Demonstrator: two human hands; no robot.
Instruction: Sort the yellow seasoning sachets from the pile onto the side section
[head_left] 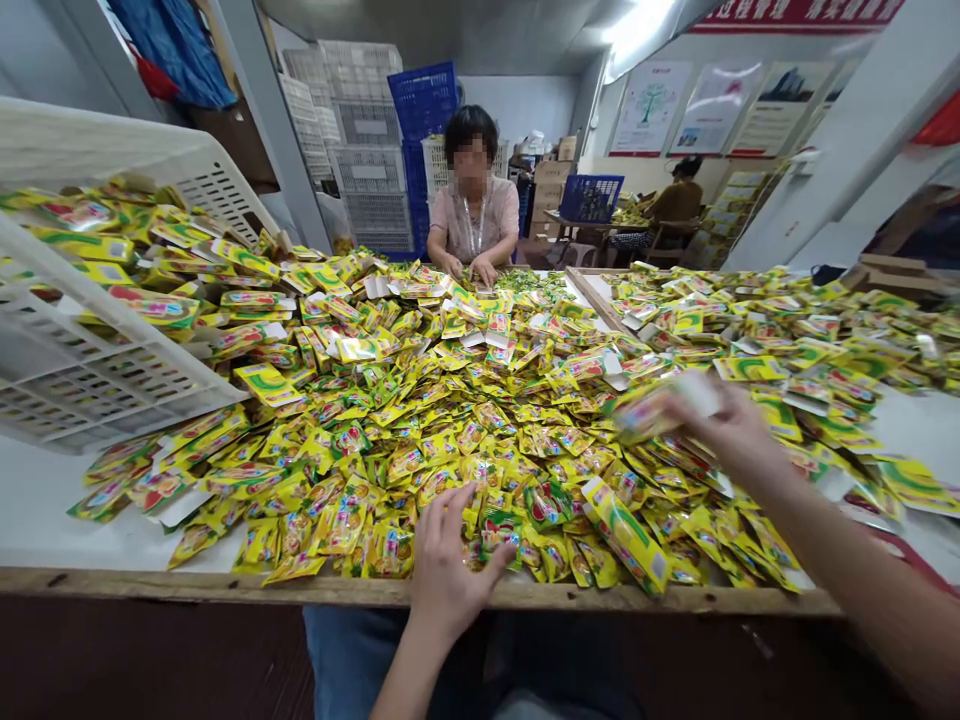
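Note:
A great heap of small yellow and green sachets [450, 400] covers the white table [45, 500]. My left hand [446, 560] rests at the near edge with fingers curled onto the sachets, thumb touching a red and green one. My right hand [724, 425] is raised over the right part of the heap and holds a bundle of sachets [652, 405], blurred by motion.
A tilted white plastic crate [90, 370] full of sachets spills onto the table at the left. A person [472, 215] sits opposite with hands in the pile. Stacked white and blue crates [375, 130] stand behind. Another person [675, 205] sits at a far table.

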